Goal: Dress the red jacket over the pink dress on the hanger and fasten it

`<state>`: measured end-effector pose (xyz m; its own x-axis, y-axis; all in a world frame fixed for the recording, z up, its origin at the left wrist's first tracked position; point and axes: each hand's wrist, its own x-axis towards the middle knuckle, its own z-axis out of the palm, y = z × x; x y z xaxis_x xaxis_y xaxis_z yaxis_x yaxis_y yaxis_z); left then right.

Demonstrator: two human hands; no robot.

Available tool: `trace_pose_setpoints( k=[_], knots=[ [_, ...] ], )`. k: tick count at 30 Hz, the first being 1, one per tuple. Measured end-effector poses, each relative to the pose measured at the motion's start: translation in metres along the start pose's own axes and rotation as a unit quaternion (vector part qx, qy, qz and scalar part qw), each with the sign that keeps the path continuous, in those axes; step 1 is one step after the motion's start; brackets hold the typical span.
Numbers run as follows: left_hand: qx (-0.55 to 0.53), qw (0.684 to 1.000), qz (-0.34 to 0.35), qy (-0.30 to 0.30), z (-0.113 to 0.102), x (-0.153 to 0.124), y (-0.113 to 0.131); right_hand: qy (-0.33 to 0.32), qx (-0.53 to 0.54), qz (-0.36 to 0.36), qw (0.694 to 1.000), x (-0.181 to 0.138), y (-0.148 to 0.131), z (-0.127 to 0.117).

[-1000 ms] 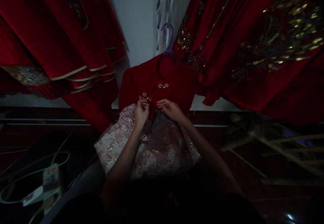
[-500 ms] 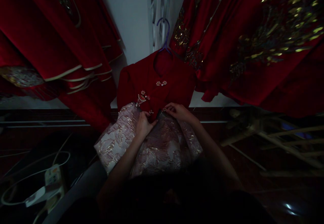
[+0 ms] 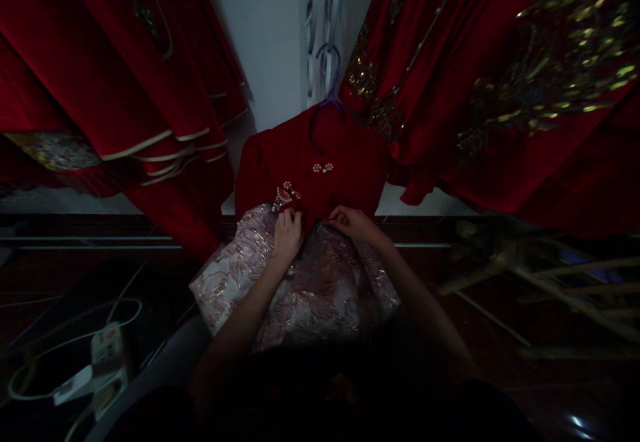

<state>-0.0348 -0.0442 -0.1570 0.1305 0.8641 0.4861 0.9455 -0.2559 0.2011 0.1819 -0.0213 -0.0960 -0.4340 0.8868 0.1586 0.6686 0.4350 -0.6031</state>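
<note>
Low at left, a power strip (image 3: 107,349) with a white cable. Nearer the middle, between the forearms and beyond, pale patterned fabric (image 3: 230,289) with metallic glints. Next, at the fabric's upper edge, left hand (image 3: 289,234) with fingers curled in, close under a beaded ornament (image 3: 284,197); impossible to tell whether gripping. Beside, right hand (image 3: 354,223) with thumb and fingertips drawn close together at the lower front of a red top (image 3: 360,162) (pinching cloth or trim, or only touching: too dark to tell). Higher on the same top, a flower-shaped clasp (image 3: 323,169), then a purple hanger (image 3: 330,85) at the neckline. Behind, red garments (image 3: 125,62) on both sides of a pale wall (image 3: 250,15).
</note>
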Motion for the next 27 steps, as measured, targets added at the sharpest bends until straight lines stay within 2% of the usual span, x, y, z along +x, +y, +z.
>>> trace_pose_setpoints(
  k=[4, 8, 11, 15, 18, 23, 27],
  knots=[
    [0.010, 1.000, 0.000, 0.011, 0.006, 0.001, -0.005, 0.029, -0.018, 0.006, 0.999, 0.001, 0.001, 0.005],
    [-0.008, 1.000, -0.002, 0.016, 0.010, -0.002, -0.008, -0.014, -0.021, 0.017, 1.000, 0.001, 0.002, 0.012],
    [-0.046, 0.998, -0.008, 0.039, 0.011, -0.005, -0.009, -0.022, -0.033, 0.007, 0.999, 0.001, 0.001, 0.016],
    [-0.100, 0.993, -0.004, 0.056, 0.008, -0.011, -0.010, 0.034, -0.090, -0.008, 0.995, 0.003, -0.002, 0.017],
    [-0.145, 0.988, 0.004, 0.058, 0.007, -0.013, -0.011, 0.065, -0.083, -0.024, 0.994, 0.005, -0.003, 0.017],
    [-0.268, 0.958, -0.052, 0.084, 0.012, -0.014, -0.010, 0.069, 0.014, -0.044, 0.997, 0.006, -0.005, 0.013],
    [-0.366, 0.920, -0.100, 0.098, 0.017, -0.017, -0.008, 0.105, -0.024, -0.035, 0.994, 0.005, -0.003, 0.017]
  ],
)
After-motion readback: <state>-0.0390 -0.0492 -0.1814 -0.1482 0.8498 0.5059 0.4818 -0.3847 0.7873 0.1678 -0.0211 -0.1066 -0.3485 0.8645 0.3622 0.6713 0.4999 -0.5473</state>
